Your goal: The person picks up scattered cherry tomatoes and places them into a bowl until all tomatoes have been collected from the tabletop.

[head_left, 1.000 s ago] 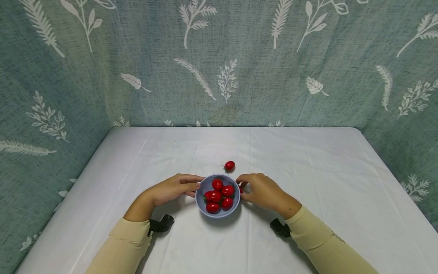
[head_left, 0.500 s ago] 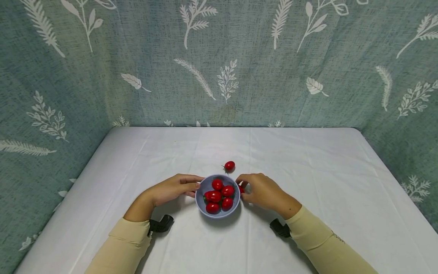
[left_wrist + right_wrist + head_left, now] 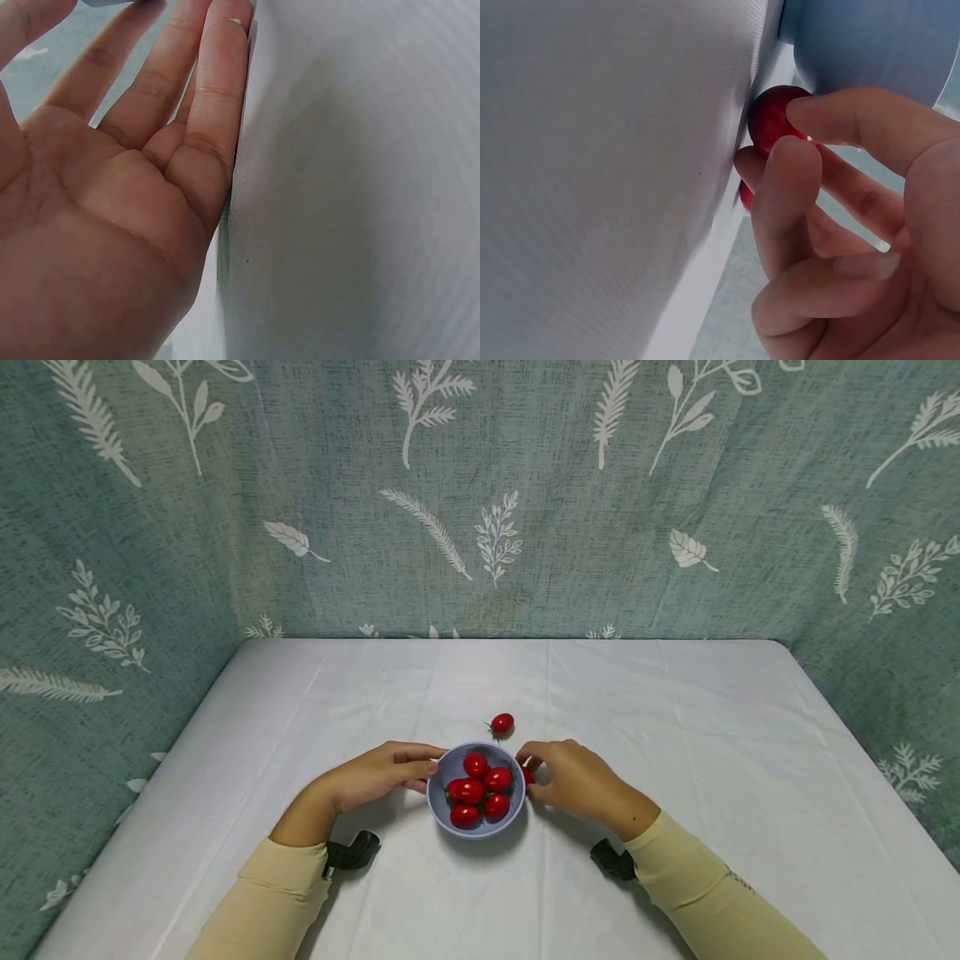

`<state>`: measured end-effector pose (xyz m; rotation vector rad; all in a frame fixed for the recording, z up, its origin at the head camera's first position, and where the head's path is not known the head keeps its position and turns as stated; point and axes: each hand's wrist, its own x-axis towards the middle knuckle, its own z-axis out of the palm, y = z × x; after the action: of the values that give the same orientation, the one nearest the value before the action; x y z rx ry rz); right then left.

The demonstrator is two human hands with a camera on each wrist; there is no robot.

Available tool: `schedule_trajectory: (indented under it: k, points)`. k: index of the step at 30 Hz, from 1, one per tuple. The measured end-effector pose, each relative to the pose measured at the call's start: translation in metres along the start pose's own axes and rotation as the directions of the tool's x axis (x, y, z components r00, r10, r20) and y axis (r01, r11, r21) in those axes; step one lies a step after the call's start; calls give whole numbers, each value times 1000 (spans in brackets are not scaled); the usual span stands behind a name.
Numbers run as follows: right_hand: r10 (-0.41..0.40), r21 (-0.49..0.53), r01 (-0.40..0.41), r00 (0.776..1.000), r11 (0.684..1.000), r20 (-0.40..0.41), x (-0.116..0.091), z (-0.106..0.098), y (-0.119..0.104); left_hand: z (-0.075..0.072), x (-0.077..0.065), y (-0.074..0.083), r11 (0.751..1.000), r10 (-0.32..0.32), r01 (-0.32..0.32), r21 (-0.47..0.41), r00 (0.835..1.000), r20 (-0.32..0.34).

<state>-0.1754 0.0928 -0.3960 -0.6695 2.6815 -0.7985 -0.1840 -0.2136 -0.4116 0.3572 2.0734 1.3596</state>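
Observation:
A small blue-grey bowl [image 3: 477,832] stands on the white table, holding several red cherry tomatoes [image 3: 470,790]. My left hand [image 3: 384,772] holds the bowl's left side, thumb at the rim and the other fingers stretched along the outer wall. In the left wrist view, only a sliver of the bowl [image 3: 105,2] shows at the top. To the bowl's right, my right hand [image 3: 573,777] pinches another cherry tomato [image 3: 772,120] between thumb and fingers, low beside the bowl's outer wall. Behind the bowl lies one loose cherry tomato [image 3: 502,723] with a green stem.
A white cloth [image 3: 675,727] covers the table. Green-blue curtains [image 3: 570,552] with white leaf prints rise behind it and along both sides. Black wrist devices [image 3: 354,851] sit under both sleeves' cuffs.

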Motion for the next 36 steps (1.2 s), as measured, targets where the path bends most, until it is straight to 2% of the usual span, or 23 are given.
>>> schedule_trajectory:
  k: [5, 15, 23, 27, 36]
  points:
    - [25, -2, -25, 1000, 1000, 2, -1, -1, 0, 0, 0, -1, 1000, 4, -4, 0, 1000, 4]
    - [6, 0, -6, 1000, 1000, 0, -1, -1, -2, 0, 0, -1, 1000, 11, -11, -2, 1000, 6]
    - [30, -14, -30, 1000, 999, -4, -2, -2, -1, 0, -1, 1, 1000, -19, 19, -10, 1000, -3]
    - [27, -10, -28, 999, 1000, -40, -4, -8, 1, 0, -1, 1, 1000, -19, 19, -7, 1000, -3]
    - [-88, -2, 89, 981, 996, -171, -12, -26, 1, 0, -1, 0, 1000, -12, 12, -5, 1000, -2]
